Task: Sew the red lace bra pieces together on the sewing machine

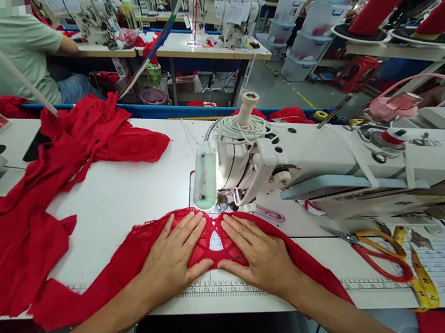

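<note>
In the head view, a red lace garment [201,253] is spread at the front edge of a white sewing table [127,192], just in front of the needle area of a sewing machine [306,150]. The left hand [173,257] is laid palm down on the garment's left part, and the right hand [260,251] is laid likewise on its right part. The fingers of both hands are stretched out and slightly parted; the cloth is pressed flat rather than pinched. The thumbs are pointed toward each other and held near, but apart. Between the hands a small opening in the lace is framed, through which a pale surface is seen. Whether the far edge of the garment is touched by the presser foot cannot be told.

A printed ruler scale [214,290] is partly covered by the hands and cloth. Above the garment a pale green lamp [205,179] is mounted beside the machine head. To the left, a heap of red fabric [80,141] is piled on the table. To the right, scissors [378,260] with orange and red handles are laid beside a yellow tape measure [424,282]. Beyond the table, a person in a light green shirt [15,57] is seated at the upper left, and clear storage boxes [307,30] are stacked at the upper right.
</note>
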